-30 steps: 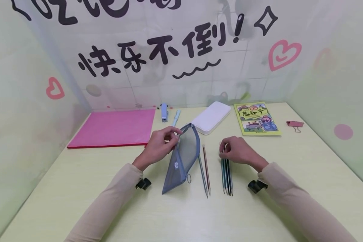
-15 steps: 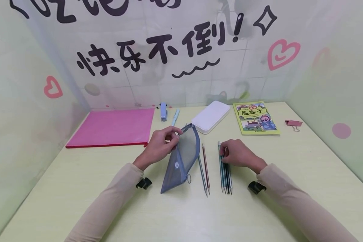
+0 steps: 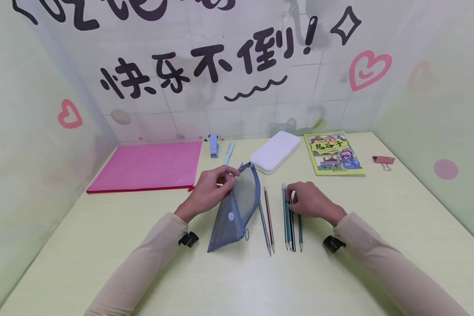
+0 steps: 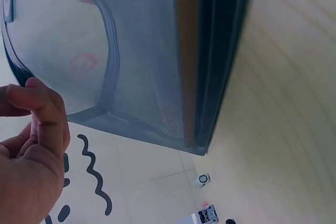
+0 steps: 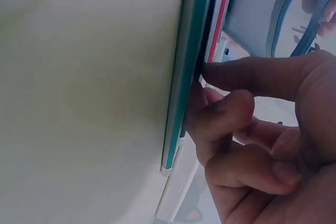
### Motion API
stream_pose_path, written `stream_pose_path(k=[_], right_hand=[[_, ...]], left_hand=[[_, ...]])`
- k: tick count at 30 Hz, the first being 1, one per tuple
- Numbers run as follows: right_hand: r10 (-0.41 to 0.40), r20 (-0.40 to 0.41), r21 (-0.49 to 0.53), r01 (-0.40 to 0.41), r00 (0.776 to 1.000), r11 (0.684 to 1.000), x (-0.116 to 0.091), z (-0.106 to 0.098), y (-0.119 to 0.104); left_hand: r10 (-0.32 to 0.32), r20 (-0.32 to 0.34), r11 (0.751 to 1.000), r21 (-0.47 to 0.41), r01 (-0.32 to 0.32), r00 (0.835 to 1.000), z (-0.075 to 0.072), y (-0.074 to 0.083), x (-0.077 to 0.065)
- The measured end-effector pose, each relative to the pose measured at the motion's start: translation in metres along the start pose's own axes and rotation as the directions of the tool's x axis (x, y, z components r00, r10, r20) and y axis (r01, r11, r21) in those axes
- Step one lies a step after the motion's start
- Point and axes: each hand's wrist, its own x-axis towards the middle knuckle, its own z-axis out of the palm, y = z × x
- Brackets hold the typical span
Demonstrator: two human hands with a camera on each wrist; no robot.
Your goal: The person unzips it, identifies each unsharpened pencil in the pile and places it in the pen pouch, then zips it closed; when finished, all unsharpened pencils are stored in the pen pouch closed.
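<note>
My left hand (image 3: 211, 191) pinches the upper edge of a blue-grey mesh zip pouch (image 3: 228, 226), which stands tilted with its mouth gaping to the right. Long brown and dark teal strips run along the pouch's (image 4: 136, 77) lower side in the left wrist view. The right hand (image 3: 313, 199) pinches at a row of pencils (image 3: 286, 228) lying on the table, its fingertips against a dark one between teal and red ones in the right wrist view. One dark pencil (image 3: 301, 235) lies apart under that hand. Beside the pouch lie a red pencil (image 3: 269, 221) and a blue-grey pencil (image 3: 265, 228).
Along the back are a pink folder (image 3: 146, 166), a blue stapler (image 3: 214, 145), a light-blue pen (image 3: 229, 152), a white case (image 3: 275, 152), a yellow booklet (image 3: 334, 153) and a pink binder clip (image 3: 383, 160). A printed curtain (image 3: 181, 118) closes off the table's far side.
My right hand has shifted slightly nearer and the pencils under it have slid left, spreading out, with one dark pencil now separated on the right. The left hand keeps holding the pouch.
</note>
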Motion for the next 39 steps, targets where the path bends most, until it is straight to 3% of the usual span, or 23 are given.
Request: stream_pose_path(k=[10, 19, 25, 31, 39], right_hand=[[0.062, 0.071, -0.046, -0.059, 0.996, 0.997, 0.005, 0.001, -0.006], [0.105, 0.069, 0.004, -0.106, 0.992, 0.994, 0.007, 0.001, -0.012], [0.116, 0.061, 0.094, -0.121, 0.991, 0.988, 0.010, -0.005, -0.015], [0.101, 0.036, 0.226, -0.107, 0.994, 0.968, 0.018, -0.014, -0.032], [0.127, -0.068, 0.430, -0.086, 0.990, 0.899, 0.030, -0.025, -0.058]], left_hand=[[0.005, 0.014, 1.000, 0.018, -0.005, 1.000, 0.003, 0.001, 0.002], [0.010, 0.003, 1.000, 0.014, -0.010, 1.000, -0.002, -0.001, 0.000], [0.002, 0.003, 1.000, 0.012, -0.002, 1.000, -0.003, -0.001, -0.001], [-0.008, 0.008, 1.000, 0.013, 0.008, 1.000, -0.001, 0.000, -0.003], [-0.006, 0.009, 1.000, 0.013, 0.006, 1.000, 0.000, 0.001, -0.002]])
